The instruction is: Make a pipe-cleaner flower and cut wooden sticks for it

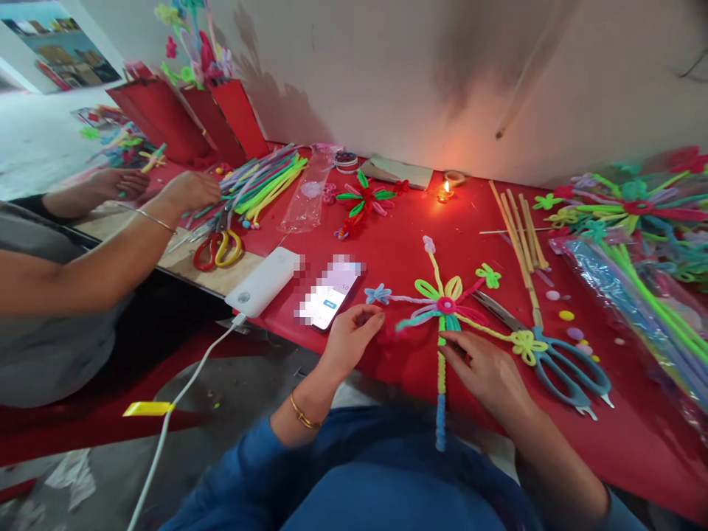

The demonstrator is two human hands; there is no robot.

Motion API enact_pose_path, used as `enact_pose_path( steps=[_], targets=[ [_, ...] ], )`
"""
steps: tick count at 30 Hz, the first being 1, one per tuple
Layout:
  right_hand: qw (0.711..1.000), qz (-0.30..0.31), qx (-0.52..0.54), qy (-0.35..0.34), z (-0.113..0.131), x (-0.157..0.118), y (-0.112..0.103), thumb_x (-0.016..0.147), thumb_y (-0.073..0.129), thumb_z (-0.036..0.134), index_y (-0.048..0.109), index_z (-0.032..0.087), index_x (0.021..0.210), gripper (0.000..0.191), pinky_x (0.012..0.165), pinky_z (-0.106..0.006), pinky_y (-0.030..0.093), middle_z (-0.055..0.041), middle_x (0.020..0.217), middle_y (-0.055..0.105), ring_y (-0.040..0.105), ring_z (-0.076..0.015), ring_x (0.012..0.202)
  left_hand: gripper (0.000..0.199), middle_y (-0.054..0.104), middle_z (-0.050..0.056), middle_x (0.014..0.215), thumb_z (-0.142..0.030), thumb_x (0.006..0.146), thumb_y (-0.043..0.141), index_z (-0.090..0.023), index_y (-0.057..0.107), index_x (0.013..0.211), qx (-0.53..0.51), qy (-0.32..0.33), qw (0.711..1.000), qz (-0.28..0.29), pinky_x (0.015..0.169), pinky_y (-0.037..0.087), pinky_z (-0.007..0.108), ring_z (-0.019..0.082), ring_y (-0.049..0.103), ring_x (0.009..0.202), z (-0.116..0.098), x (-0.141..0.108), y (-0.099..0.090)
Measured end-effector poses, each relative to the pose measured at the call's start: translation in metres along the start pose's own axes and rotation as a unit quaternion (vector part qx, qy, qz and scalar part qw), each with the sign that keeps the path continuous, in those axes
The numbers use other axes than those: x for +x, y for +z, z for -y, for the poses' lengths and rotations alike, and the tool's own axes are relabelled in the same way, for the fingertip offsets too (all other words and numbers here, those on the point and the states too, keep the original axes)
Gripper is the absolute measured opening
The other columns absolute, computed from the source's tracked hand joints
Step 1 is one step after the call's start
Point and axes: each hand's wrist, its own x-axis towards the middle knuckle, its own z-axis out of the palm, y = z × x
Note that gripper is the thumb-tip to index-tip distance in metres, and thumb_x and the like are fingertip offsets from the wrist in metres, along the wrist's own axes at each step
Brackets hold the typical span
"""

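Observation:
A pipe-cleaner flower [446, 304] with looped petals round a pink centre lies over the red table, with small flowers on its outer arms. Its wrapped stem [441, 391], green, yellow and blue, hangs past the table edge. My right hand [479, 365] has its fingers closed at the upper stem, below the petals. My left hand [354, 335] is curled, thumb near fingertips, beside the flower's blurred teal arm [410, 322]; anything between those fingers is hidden. Large blue-handled scissors [569, 372] lie right of the flower, partly under its yellow arm. A phone [333, 295] lies beyond my left hand.
A small flame [445, 190] burns near the wall. Bamboo sticks [520, 228] and a bag of pipe cleaners [636, 302] lie right. A white power bank [264, 282] trails a cable. At left, a co-worker's hands [191, 193] work near red-and-yellow scissors [218, 249].

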Motion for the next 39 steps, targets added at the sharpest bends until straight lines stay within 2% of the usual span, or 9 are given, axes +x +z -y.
enact_pose_path(
  steps=[5,10,16,20,25,28,31,34,39],
  targets=[
    [0.999,0.04,0.0,0.033,0.001,-0.02,-0.002,0.082,0.046,0.035,0.059,0.02,0.095,0.023,0.048,-0.024,0.047,-0.0003,0.071,0.069,0.066,-0.0166,0.064,0.024,0.063,0.004,0.078,-0.036,0.071,0.057,-0.016,0.06,0.084,0.076,0.067,0.994,-0.04,0.069,0.044,0.027,0.014,0.057,0.072,0.008,-0.008,-0.006],
    [0.999,0.03,0.005,0.024,0.002,-0.019,0.002,0.083,0.044,0.032,0.058,0.019,0.097,0.024,0.049,-0.024,0.048,-0.0007,0.072,0.069,0.065,-0.0163,0.064,0.026,0.064,0.004,0.077,-0.039,0.073,0.055,-0.016,0.061,0.084,0.171,0.082,0.982,0.013,0.065,0.044,0.025,0.014,0.056,0.069,0.002,-0.023,0.002],
    [1.0,-0.019,-0.005,0.0,-0.001,-0.003,0.007,0.083,0.042,0.022,0.061,0.02,0.095,0.023,0.063,-0.028,0.05,-0.0054,0.089,0.067,0.064,-0.0183,0.078,0.034,0.064,0.005,0.073,-0.049,0.066,0.058,-0.018,0.063,0.079,0.368,0.155,0.913,0.087,0.059,0.038,0.026,0.017,0.055,0.065,0.0,-0.032,0.025],
    [1.0,-0.024,-0.016,0.002,-0.003,0.008,0.01,0.082,0.046,0.022,0.062,0.019,0.093,0.02,0.067,-0.031,0.05,-0.0058,0.09,0.066,0.062,-0.0196,0.083,0.023,0.063,0.005,0.067,-0.039,0.072,0.053,-0.018,0.063,0.073,0.42,0.175,0.885,0.099,0.056,0.035,0.027,0.017,0.054,0.061,-0.002,-0.028,0.03],
    [0.995,-0.068,-0.014,-0.067,0.004,0.024,0.008,0.081,0.048,0.021,0.062,0.019,0.095,0.021,0.077,-0.036,0.048,-0.0082,0.097,0.065,0.058,-0.0216,0.093,0.022,0.062,0.004,0.065,-0.033,0.075,0.047,-0.016,0.061,0.071,0.255,0.1,0.953,0.126,0.055,0.038,0.024,0.014,0.054,0.058,-0.003,-0.019,0.025],
    [0.989,-0.048,0.032,-0.138,0.011,0.036,0.007,0.08,0.047,0.017,0.062,0.019,0.094,0.02,0.084,-0.036,0.044,-0.0064,0.096,0.066,0.057,-0.0195,0.093,0.021,0.058,0.002,0.061,-0.033,0.073,0.051,-0.015,0.058,0.066,0.135,0.037,0.979,0.149,0.055,0.039,0.024,0.012,0.052,0.056,-0.003,-0.014,0.022],
    [0.984,-0.009,0.054,-0.172,0.017,0.046,0.008,0.08,0.048,0.015,0.063,0.018,0.088,0.017,0.08,-0.035,0.045,-0.0049,0.087,0.067,0.058,-0.0188,0.086,0.019,0.053,0.0,0.058,-0.032,0.07,0.055,-0.014,0.055,0.063,0.062,-0.002,0.989,0.137,0.055,0.038,0.023,0.009,0.047,0.054,-0.006,-0.012,0.021],
    [0.986,-0.008,0.051,-0.157,0.019,0.05,0.01,0.081,0.048,0.019,0.064,0.019,0.083,0.016,0.074,-0.033,0.045,-0.004,0.08,0.067,0.059,-0.0181,0.077,0.02,0.054,-0.001,0.06,-0.033,0.068,0.059,-0.014,0.055,0.069,-0.003,-0.019,0.992,0.128,0.057,0.038,0.022,0.008,0.047,0.055,-0.009,-0.014,0.02],
    [0.992,-0.069,0.045,-0.099,0.019,0.049,0.012,0.081,0.047,0.02,0.064,0.02,0.086,0.018,0.071,-0.031,0.046,-0.0045,0.077,0.067,0.06,-0.0184,0.076,0.027,0.058,0.0,0.071,-0.033,0.063,0.066,-0.014,0.058,0.08,-0.045,0.002,0.996,0.08,0.065,0.04,0.024,0.01,0.051,0.065,-0.007,-0.02,0.022]
  ],
)
